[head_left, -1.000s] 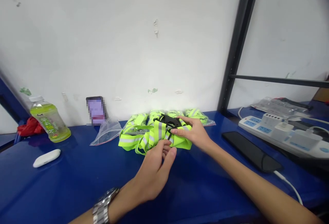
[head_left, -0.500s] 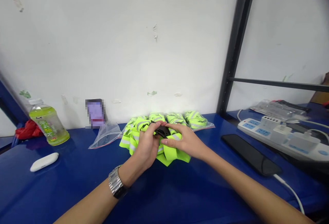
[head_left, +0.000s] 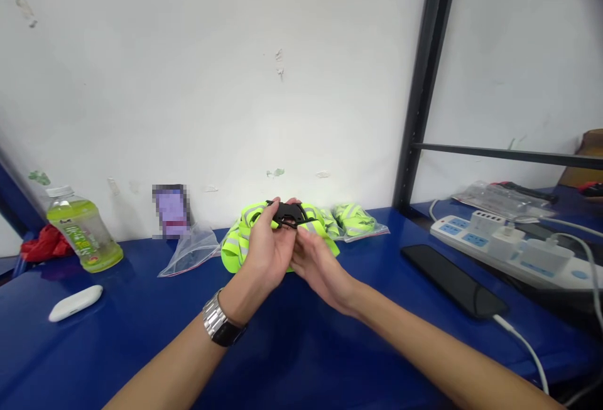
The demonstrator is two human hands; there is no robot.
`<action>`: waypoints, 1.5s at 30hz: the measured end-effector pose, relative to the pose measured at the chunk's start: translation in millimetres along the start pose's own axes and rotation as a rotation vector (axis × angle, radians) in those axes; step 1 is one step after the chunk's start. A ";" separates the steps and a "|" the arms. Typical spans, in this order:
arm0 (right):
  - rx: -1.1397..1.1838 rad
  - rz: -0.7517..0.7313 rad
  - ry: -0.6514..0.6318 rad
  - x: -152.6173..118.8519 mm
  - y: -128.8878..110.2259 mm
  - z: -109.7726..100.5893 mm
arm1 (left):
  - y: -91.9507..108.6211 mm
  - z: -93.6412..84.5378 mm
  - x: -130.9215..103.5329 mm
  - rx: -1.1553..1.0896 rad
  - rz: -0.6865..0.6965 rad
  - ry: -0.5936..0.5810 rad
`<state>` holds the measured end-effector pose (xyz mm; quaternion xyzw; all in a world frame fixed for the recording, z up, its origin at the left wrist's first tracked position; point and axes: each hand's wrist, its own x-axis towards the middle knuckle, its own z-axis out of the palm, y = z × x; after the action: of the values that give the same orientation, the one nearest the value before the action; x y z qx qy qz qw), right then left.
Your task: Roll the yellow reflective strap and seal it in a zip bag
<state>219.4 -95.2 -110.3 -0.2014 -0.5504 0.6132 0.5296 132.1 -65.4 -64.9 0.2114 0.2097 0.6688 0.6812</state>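
Observation:
A black side-release buckle (head_left: 288,214) lies across my left hand (head_left: 269,243), the thumb pressing on its left end and the fingers behind it. Around and behind the buckle is a bundle of fluorescent yellow straps with silver reflective bands (head_left: 234,248). My right hand (head_left: 323,265) is closed at the bundle's lower right, its fingertips bent in just below the buckle. Some of those fingers are hidden under the strap. A watch with a metal band (head_left: 217,319) is on my left wrist.
Bagged yellow reflective bundles (head_left: 354,220) lie against the wall. To the left are a clear plastic bag (head_left: 188,253), a propped phone (head_left: 172,212), a drink bottle (head_left: 87,234) and a white case (head_left: 76,303). A black phone (head_left: 452,279) and a power strip (head_left: 459,234) are at right.
The buckle has turned to face me and shows more fully. My right hand has shifted from the bundle's right side to below the buckle. The loose strap ends are drawn in.

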 end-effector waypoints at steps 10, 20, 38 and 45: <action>0.286 -0.190 0.693 39.6 8.5 -6.5 | -30.3 -24.6 -20.4 0.091 0.031 -0.037; 0.245 -0.224 0.669 32.5 15.3 -17.1 | -5.3 -38.2 3.2 0.279 0.127 0.099; -0.314 -0.260 0.576 22.9 29.8 -29.9 | 8.1 -78.7 12.8 0.859 0.304 -0.233; -1.240 -0.237 0.147 1.0 34.1 -37.3 | 18.7 -117.5 0.8 1.623 0.476 -0.660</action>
<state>235.5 -71.4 -151.9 -0.4497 -0.7841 0.1023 0.4154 49.9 -63.5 -151.0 0.8450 0.3613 0.3442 0.1922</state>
